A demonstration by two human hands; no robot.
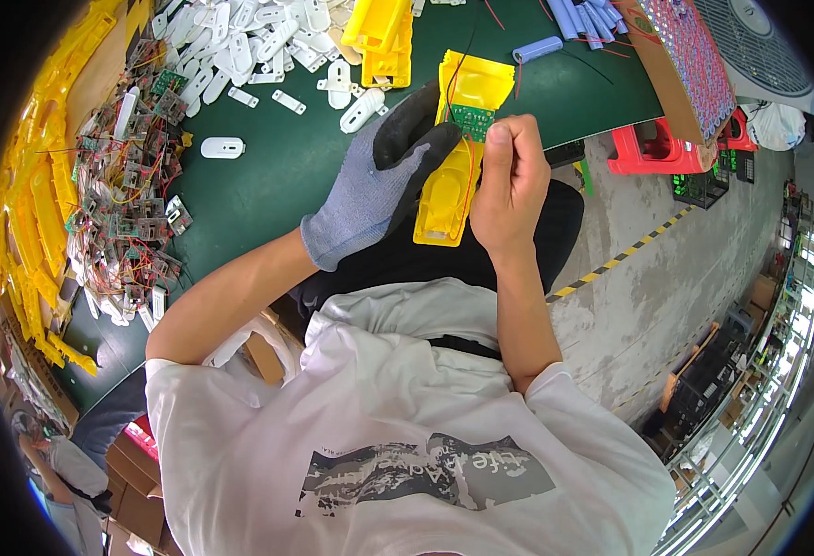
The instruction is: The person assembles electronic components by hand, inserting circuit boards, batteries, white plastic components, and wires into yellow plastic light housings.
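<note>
- Gripping the yellow housing (pixel 446 190), one o'clock from view centre: gloved left hand (pixel 374 176), closed around its nine-o'clock side.
- Right hand (pixel 511 181): fingers curled, thumb at three o'clock on the green circuit board (pixel 471 121); whether pinching, I cannot tell.

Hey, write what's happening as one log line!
left hand: gloved, holding yellow casing | right hand: bare, at edge of green circuit board | white plastic parts: on green table

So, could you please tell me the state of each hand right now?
Left hand: gloved, holding the yellow plastic casing.
Right hand: bare, closed beside the green circuit board; whether it grips the board cannot be told.
</note>
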